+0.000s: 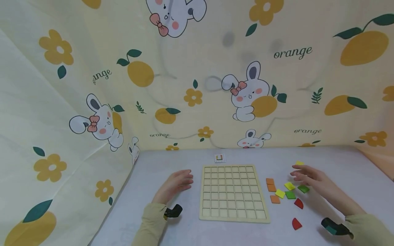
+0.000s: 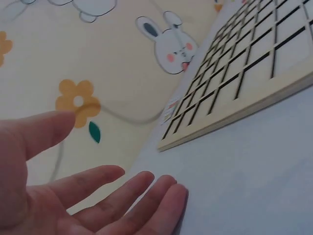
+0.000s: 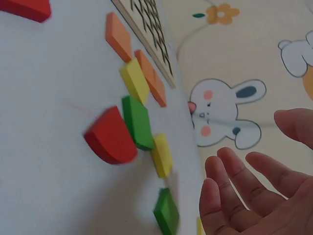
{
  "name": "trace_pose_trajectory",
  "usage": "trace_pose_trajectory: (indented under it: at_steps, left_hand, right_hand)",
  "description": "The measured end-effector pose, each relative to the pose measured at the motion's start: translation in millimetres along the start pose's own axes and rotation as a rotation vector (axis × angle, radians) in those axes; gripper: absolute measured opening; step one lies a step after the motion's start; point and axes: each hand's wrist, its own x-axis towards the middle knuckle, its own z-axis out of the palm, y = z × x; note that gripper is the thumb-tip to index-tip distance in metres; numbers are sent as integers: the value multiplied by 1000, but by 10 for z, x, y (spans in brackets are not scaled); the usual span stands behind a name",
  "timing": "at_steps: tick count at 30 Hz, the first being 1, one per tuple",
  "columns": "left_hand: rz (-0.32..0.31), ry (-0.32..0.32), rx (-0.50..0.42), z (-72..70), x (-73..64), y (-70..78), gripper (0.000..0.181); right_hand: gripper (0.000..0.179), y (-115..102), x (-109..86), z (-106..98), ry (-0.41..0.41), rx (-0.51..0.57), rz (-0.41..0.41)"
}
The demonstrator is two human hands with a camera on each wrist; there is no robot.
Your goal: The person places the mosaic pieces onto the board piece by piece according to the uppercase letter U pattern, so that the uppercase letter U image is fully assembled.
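Observation:
A pale wooden grid board (image 1: 232, 193) lies flat on the table, its square cells bare. To its left my left hand (image 1: 175, 184) is held with fingers extended and nothing in it; the left wrist view shows the thumb apart from the fingers. My right hand (image 1: 312, 177) hovers above the loose pieces at the board's right, its fingers relaxed and holding nothing. Below and beside it lie orange squares (image 1: 275, 199), yellow pieces (image 1: 289, 186), green pieces (image 1: 290, 195) and two red quarter-round pieces (image 1: 297, 224). Another yellow piece (image 1: 299, 163) is partly hidden behind the right hand.
Behind the board lies a small printed card (image 1: 220, 158) with a coloured pattern on a grid. A cloth backdrop (image 1: 191, 116) with rabbits and oranges hangs at the table's far edge and left side. Black wrist cameras (image 1: 173, 211) sit on both sleeves.

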Motion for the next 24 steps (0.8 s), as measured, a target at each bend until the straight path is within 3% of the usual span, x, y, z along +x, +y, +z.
trace_pose_trajectory:
  at_steps: [3, 13, 24]
  left_hand:
    - [-8, -8, 0, 71, 29, -18, 70]
    - [-1, -81, 42, 264, 78, -70, 50]
    - [60, 40, 174, 400, 155, -191, 48]
  right_hand:
    - [57, 2, -11, 57, -13, -4, 5]
    - [51, 16, -1, 243, -119, 22, -6]
    - [53, 86, 37, 327, -158, -79, 2]
